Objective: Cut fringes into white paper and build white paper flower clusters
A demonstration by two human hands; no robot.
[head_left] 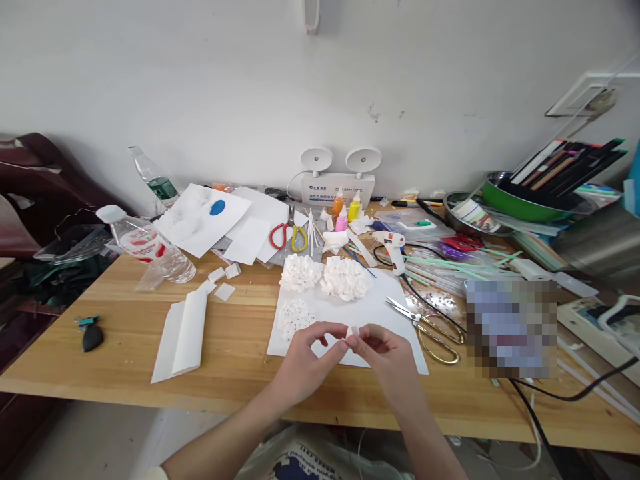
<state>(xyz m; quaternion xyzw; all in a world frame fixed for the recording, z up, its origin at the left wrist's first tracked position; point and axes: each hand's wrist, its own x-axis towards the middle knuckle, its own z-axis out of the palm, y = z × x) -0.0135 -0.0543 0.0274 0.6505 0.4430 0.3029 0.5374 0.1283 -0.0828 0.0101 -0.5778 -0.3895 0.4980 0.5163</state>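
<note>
Both hands meet over the front of a white sheet (385,313). A small white piece of paper (353,331) is pinched between the fingertips of my left hand (311,357) and my right hand (387,353). Just behind the hands, two fluffy white paper clusters (345,278) sit side by side on the sheet. A flatter pile of small white pieces (295,317) lies beside my left hand. Gold-handled scissors (437,333), with blades parted, rest to the right of my right hand.
Folded white paper (187,337), small paper squares (225,291) and a water bottle (155,250) are at the left. Behind are red-and-yellow-handled pliers (289,235) and small paint bottles (341,219). A glue gun (395,252), its cable, sticks and a pen bowl (525,200) stand right.
</note>
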